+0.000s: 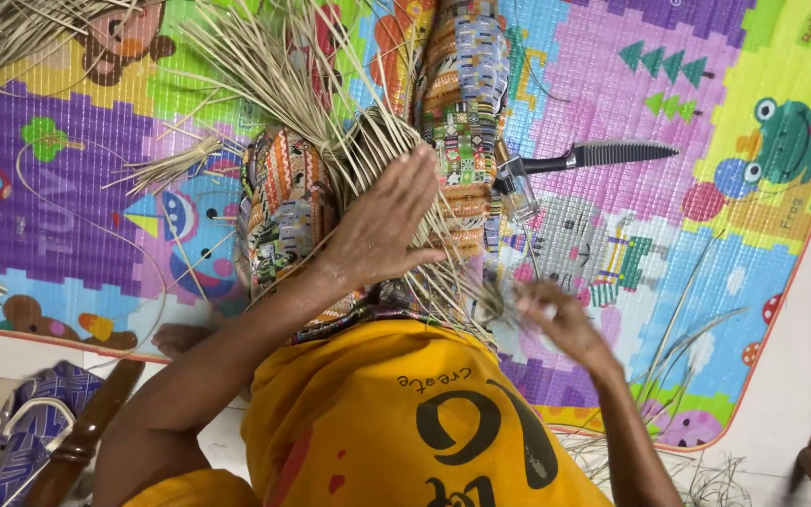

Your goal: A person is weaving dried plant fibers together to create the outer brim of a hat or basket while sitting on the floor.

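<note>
Pressing flat on a fan of dried palm strips (396, 160), the person's left hand (389, 225) lies with fingers spread and released, palm down, holding the bundle against the patterned cloth (283, 202) over the lap. The strips spread from under that hand toward the far left across the colourful play mat (612, 113). Near and to the right, the right hand (556, 319) is blurred; its fingertips seem pinched on the near ends of a few strips, though how firmly cannot be told. The strips look very light, thin and springy: they would likely bend along their length but crease or split if folded sharply, and their dry, smooth faces probably slide over one another unless pinned. The best hold seems to be where they cross under the flat palm, with single strips taken near their ends between fingertips. A black-handled knife (593, 155) lies on the mat to the right, apart from both hands
</note>
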